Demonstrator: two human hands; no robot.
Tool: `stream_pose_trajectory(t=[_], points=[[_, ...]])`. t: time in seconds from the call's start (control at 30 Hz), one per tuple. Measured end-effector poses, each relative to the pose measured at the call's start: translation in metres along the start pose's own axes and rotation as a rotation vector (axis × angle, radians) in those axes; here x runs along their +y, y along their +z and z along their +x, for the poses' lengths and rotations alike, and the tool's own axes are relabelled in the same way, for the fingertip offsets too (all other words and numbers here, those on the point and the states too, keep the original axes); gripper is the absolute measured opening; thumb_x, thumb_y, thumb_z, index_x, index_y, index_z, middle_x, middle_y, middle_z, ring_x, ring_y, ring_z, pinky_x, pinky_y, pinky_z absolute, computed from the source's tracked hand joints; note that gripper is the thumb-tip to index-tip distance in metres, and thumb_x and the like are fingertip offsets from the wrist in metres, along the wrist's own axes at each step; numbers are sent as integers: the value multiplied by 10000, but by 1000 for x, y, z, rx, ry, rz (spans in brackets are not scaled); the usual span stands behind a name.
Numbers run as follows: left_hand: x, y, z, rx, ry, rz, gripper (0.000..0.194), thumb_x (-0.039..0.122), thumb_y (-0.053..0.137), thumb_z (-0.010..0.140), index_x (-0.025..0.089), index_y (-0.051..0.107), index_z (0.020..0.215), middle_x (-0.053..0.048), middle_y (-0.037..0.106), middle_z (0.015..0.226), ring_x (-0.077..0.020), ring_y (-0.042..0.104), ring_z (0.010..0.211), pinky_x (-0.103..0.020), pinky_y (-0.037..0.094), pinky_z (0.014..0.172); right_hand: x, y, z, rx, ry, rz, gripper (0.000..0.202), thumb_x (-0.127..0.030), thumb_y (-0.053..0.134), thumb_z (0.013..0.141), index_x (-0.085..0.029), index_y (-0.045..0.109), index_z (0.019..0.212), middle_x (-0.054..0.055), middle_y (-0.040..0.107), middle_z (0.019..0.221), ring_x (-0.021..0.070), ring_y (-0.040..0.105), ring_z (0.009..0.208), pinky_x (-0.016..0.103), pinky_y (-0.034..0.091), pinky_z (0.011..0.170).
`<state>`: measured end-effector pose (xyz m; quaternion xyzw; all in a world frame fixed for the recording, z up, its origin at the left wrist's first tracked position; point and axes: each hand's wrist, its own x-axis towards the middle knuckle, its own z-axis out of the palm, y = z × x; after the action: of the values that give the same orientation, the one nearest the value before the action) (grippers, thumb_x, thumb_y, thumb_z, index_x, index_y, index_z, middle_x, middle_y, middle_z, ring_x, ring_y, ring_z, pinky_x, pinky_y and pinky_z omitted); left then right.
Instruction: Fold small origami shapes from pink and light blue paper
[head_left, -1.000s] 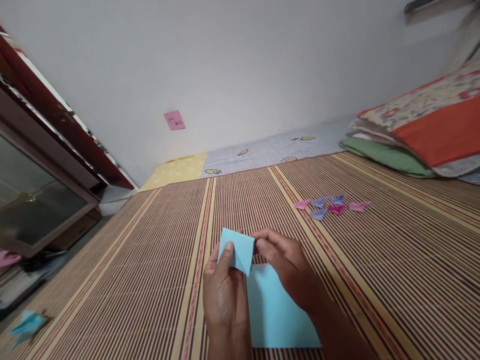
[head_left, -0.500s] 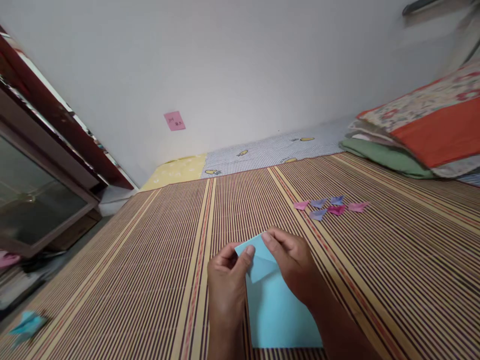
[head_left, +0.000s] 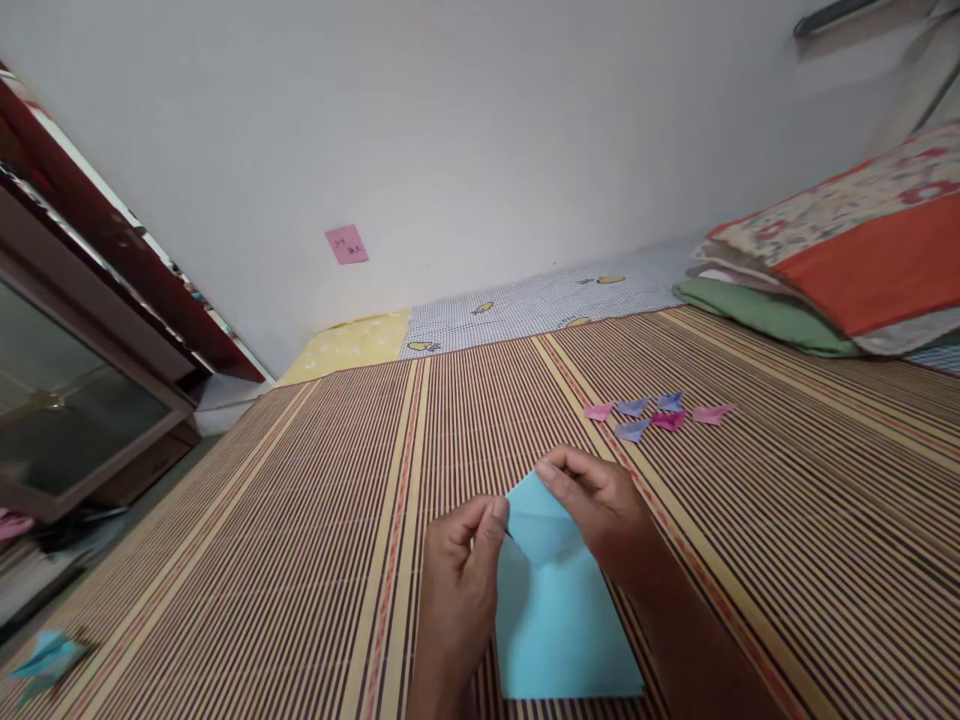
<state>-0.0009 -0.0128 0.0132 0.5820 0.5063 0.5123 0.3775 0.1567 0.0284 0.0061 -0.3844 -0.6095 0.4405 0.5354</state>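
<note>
A small folded piece of light blue paper [head_left: 541, 520] is held up between my two hands. The thumb and fingers of my left hand [head_left: 466, 550] pinch its left corner. At its upper right edge, my right hand [head_left: 592, 500] grips it between thumb and fingers. Below the held piece, a larger light blue sheet or stack of sheets [head_left: 566, 640] lies on the striped mat [head_left: 300, 560], partly covered by the hands and the folded piece.
Several small folded pink, purple and blue papers [head_left: 667, 420] lie beyond my right hand. A crumpled-looking blue folded paper [head_left: 51, 660] sits at the lower left. Folded bedding [head_left: 870, 260] is stacked at the right; a pink note [head_left: 346, 244] is on the wall.
My left hand has shifted from the front of the folded paper to its left corner, with the thumb now at the edge. The paper is turned and its flap looks different.
</note>
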Motion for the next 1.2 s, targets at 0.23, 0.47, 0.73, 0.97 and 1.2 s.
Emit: stream_pose_trajectory(t=[0.23, 0.47, 0.73, 0.97, 1.2], points=[[-6, 1, 2, -169, -81, 26, 275, 370, 677, 892, 173, 680, 701, 3, 568, 648, -146, 475, 634, -254, 355, 595, -2, -9, -1, -94, -55, -153, 310, -331, 548, 970, -189, 579, 697, -37, 486, 627, 125, 458, 596, 251, 352, 549], [-17, 9, 7, 88, -170, -268, 317, 417, 729, 860, 161, 675, 680, 10, 597, 610, -114, 495, 580, -220, 383, 570, 5, -8, 1, 9, 121, 80, 444, -379, 783, 798, -199, 643, 1179, 35, 676, 905, 208, 638, 819, 300, 518, 670], [-24, 12, 10, 95, -226, -511, 209, 361, 813, 788, 161, 773, 832, -4, 648, 707, -94, 503, 600, -191, 439, 553, -2, -8, -2, -50, 25, -62, 222, -339, 619, 943, -182, 638, 788, -21, 548, 698, 144, 504, 673, 267, 404, 621], [-16, 8, 9, -21, -259, -408, 245, 354, 791, 798, 136, 814, 906, -64, 731, 801, -144, 624, 693, -229, 557, 592, -3, -9, -1, -109, -149, -283, 270, -219, 558, 940, -204, 493, 678, -34, 485, 691, 141, 466, 657, 269, 351, 609], [-12, 14, 9, 43, -301, -592, 267, 356, 812, 787, 107, 807, 883, -105, 783, 839, -190, 722, 721, -278, 619, 646, -1, -8, 0, -32, -84, -265, 42, -246, 651, 892, -206, 650, 882, -32, 564, 716, 154, 524, 665, 270, 405, 622]])
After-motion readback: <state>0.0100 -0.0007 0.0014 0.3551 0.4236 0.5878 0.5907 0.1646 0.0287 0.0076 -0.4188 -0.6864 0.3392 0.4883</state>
